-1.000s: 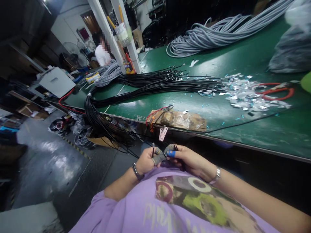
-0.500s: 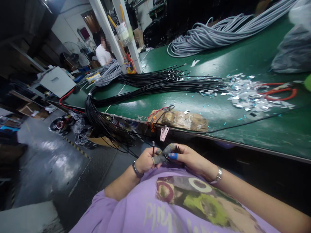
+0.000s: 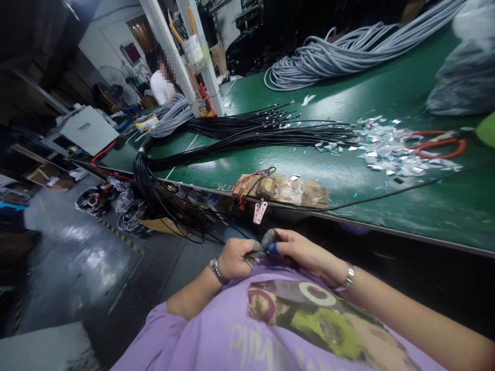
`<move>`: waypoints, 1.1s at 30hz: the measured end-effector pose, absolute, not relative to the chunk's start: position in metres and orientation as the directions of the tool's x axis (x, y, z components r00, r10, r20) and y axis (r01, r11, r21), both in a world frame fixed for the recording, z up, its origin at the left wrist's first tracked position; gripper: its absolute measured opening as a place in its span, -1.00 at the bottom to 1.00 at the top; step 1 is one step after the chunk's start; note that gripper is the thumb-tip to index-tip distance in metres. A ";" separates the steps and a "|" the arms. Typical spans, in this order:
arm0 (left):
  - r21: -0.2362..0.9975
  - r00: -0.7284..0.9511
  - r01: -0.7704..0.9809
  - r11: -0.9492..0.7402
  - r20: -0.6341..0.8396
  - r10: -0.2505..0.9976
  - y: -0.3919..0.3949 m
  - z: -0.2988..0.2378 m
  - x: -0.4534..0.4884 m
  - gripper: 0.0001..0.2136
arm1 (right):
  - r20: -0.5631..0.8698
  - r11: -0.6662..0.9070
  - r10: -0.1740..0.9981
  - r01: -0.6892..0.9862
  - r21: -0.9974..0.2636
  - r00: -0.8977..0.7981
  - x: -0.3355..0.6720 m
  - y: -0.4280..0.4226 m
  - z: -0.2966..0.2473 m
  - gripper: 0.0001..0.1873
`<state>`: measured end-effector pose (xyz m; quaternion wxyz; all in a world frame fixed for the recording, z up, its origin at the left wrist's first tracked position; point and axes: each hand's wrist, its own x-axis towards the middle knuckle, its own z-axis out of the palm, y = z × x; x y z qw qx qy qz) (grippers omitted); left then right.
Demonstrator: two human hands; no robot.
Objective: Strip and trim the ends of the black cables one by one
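My left hand (image 3: 238, 256) is closed in front of my shirt, with grey wraps on its thumb and finger. Its fingertips meet those of my right hand (image 3: 291, 248), which is also closed and has grey and blue finger wraps. Dark pieces of a thin black cable (image 3: 276, 235) show at the right fingers; most of it is hidden in the grip. Black cables (image 3: 154, 188) in a thick bundle hang over the table edge to the left. Just beyond my hands, a pink clip (image 3: 260, 212) sits at the edge, below a wooden block (image 3: 299, 191).
On the green table (image 3: 216, 172) lie foil and plastic scraps (image 3: 390, 147), orange-handled scissors (image 3: 444, 147) and coiled grey cable (image 3: 309, 64). A grey plastic bag (image 3: 464, 77) stands at the right. A white post (image 3: 211, 85) rises from the table; a person (image 3: 161, 87) is beyond it.
The short black cable end that stood up from my left hand no longer shows. My left fingers have closed further over, towards my right hand. The view has shifted slightly.
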<state>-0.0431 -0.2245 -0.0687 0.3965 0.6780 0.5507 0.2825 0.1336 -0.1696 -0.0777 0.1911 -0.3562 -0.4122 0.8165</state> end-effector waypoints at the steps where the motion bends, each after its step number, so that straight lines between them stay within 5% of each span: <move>1: 0.824 0.228 0.558 -0.098 -0.038 0.973 -0.225 -0.068 -0.044 -0.72 | -0.421 -0.593 0.605 -0.029 -0.804 -0.676 0.134 -0.170 -0.078 -0.83; 11: 0.665 0.196 0.702 -0.257 0.166 0.966 -0.227 -0.077 -0.047 -0.86 | -0.353 -0.564 0.581 -0.050 -0.824 -0.733 0.139 -0.173 -0.074 -0.59; 20: 0.855 0.014 0.502 -0.129 0.141 0.990 -0.228 -0.071 -0.039 -0.79 | -0.072 -0.032 0.752 0.072 -0.997 -0.656 0.134 -0.171 -0.075 -0.77; 27: 0.963 -0.091 0.184 0.194 -0.180 0.979 -0.222 -0.063 -0.030 -0.58 | 0.234 0.530 0.754 0.358 -0.769 -0.614 0.148 -0.171 -0.076 -0.68; 33: 0.968 -0.118 0.104 0.230 -0.217 0.969 -0.221 -0.063 -0.031 -0.56 | 0.245 0.647 0.685 0.420 -0.636 -0.686 0.145 -0.176 -0.078 -0.83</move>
